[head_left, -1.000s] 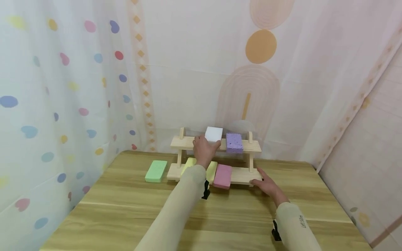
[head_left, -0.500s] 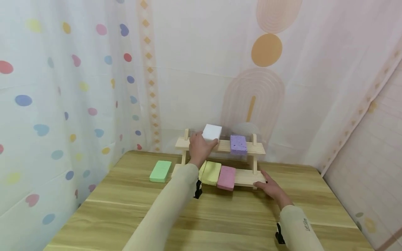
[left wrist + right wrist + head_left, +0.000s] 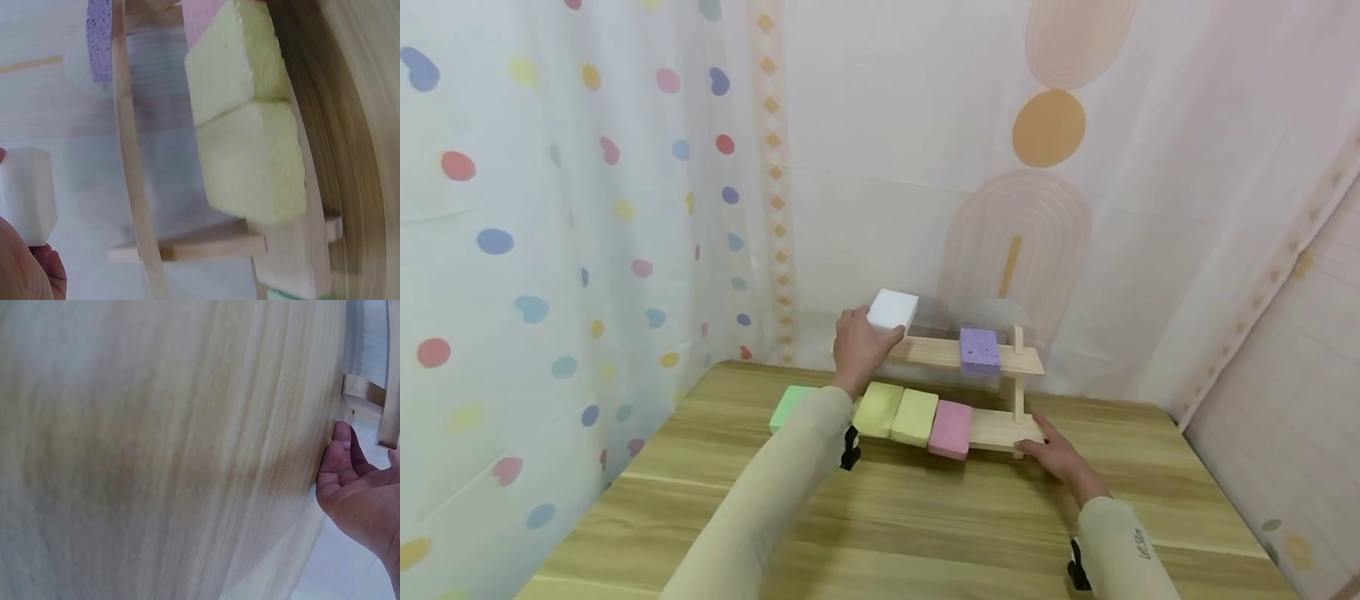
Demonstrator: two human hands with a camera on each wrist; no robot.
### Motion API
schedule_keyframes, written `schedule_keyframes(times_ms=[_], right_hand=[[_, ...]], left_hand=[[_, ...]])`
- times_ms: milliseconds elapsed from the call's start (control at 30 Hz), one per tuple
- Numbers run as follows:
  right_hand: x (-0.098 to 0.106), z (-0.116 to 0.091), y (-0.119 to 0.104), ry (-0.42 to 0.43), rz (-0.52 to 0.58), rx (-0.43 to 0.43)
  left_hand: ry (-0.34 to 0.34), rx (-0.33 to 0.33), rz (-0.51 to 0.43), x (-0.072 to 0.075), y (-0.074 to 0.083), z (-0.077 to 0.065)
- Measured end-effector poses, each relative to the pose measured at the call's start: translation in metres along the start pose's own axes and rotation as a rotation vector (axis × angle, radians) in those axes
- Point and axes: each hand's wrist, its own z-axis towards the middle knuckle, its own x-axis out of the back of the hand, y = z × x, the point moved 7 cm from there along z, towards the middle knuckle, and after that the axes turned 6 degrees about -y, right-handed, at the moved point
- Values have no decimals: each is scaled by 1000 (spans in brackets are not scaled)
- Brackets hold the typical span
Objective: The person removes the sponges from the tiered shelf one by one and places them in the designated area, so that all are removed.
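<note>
White, probably light and soft, the block (image 3: 892, 310) is hanging near the upper shelf (image 3: 928, 352), towards its left end; the left hand (image 3: 859, 346) is pinching its sides, likely safest. The right hand (image 3: 1062, 458), grip unclear, is resting at the lower shelf's right end.

Left of the purple sponge (image 3: 979, 350), the upper shelf (image 3: 934, 352) has room; yellow sponges (image 3: 914, 417) and a pink sponge (image 3: 951, 429) partly block the lower shelf (image 3: 994, 429).
</note>
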Motion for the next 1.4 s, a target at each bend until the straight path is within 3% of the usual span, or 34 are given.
schedule_keyframes(times_ms=[467, 933, 1400], right_hand=[[8, -1, 2, -2, 2, 6], [8, -3, 1, -5, 34, 28], [8, -3, -1, 14, -1, 14]], left_hand=[[48, 4, -33, 47, -23, 11], [110, 36, 18, 100, -74, 16], [88, 71, 29, 117, -124, 7]])
